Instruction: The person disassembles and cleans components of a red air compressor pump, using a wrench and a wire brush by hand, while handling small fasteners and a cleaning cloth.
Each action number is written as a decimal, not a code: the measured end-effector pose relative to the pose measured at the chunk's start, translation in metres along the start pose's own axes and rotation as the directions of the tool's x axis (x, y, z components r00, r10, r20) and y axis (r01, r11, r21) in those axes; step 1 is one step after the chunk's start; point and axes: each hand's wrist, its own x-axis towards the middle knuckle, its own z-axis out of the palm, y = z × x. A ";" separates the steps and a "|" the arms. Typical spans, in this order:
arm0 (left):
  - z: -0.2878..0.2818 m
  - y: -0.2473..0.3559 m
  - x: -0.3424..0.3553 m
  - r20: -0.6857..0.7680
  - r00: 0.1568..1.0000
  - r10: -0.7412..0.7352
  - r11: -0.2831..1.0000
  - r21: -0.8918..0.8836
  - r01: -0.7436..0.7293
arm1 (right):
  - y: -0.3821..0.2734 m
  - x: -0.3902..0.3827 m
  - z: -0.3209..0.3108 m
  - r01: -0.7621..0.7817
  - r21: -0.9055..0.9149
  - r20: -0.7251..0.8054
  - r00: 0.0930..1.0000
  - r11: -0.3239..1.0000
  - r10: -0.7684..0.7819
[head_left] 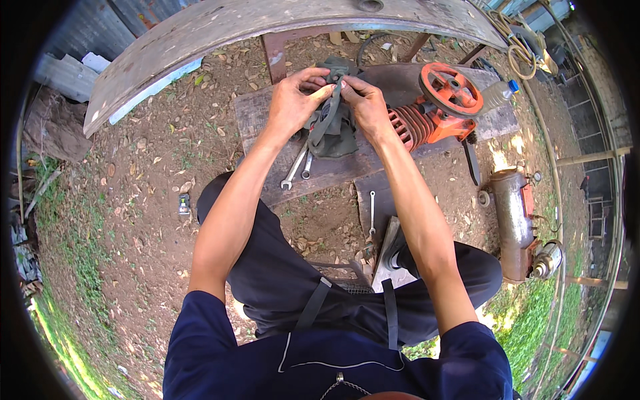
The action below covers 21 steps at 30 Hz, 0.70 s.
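Note:
Over the low wooden bench, my left hand (292, 101) and my right hand (367, 107) are closed on a dark grey-green cloth bag (333, 141). The fingertips of both pinch its strap or upper edge, and the hands nearly touch. What is inside the bag is hidden. From under its lower left side stick out an open-end wrench (292, 172) and a second, smaller wrench (307, 167). Just right of my right hand lies an orange-red compressor pump (423, 127) with a finned body and a spoked pulley wheel (451, 90).
A clear bottle with a blue cap (497, 95) lies beyond the pulley. Another wrench (372, 212) rests on a dark board near my foot. A rusty metal tank (513, 217) stands at right. A large wooden tabletop (220, 43) spans the far side. A small black object (184, 204) lies on the leaf-strewn dirt.

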 end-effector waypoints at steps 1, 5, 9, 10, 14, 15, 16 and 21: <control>0.001 0.000 0.000 -0.008 1.000 0.014 0.999 0.040 -0.013 | 0.001 0.000 -0.002 -0.016 0.006 0.003 1.000 1.000 0.016; 0.002 0.007 -0.002 0.012 0.997 0.074 0.997 0.036 -0.074 | -0.006 -0.001 -0.004 -0.058 -0.025 -0.028 0.998 0.998 0.057; -0.001 0.007 -0.002 0.078 0.991 0.108 0.984 0.132 -0.118 | -0.010 0.000 -0.007 -0.048 -0.019 -0.015 0.999 0.999 0.048; -0.001 0.007 -0.001 0.093 0.991 0.098 0.982 0.150 -0.111 | -0.009 0.000 -0.008 -0.034 -0.036 -0.015 0.999 0.999 0.033; -0.002 -0.004 0.002 0.120 0.989 -0.091 0.988 -0.111 0.104 | -0.011 -0.001 0.001 0.226 -0.384 0.007 0.970 0.895 -0.242; -0.004 -0.007 0.003 0.138 0.982 -0.127 0.971 -0.186 0.152 | -0.010 -0.002 0.004 0.248 -0.438 -0.003 0.961 0.864 -0.277; -0.004 -0.010 0.004 0.158 0.974 -0.163 0.945 -0.259 0.200 | -0.010 -0.004 0.006 0.267 -0.491 -0.010 0.950 0.829 -0.312; -0.001 -0.012 0.005 0.123 0.990 -0.067 0.973 -0.214 0.092 | -0.007 -0.004 0.010 0.213 -0.411 -0.116 0.952 0.887 -0.282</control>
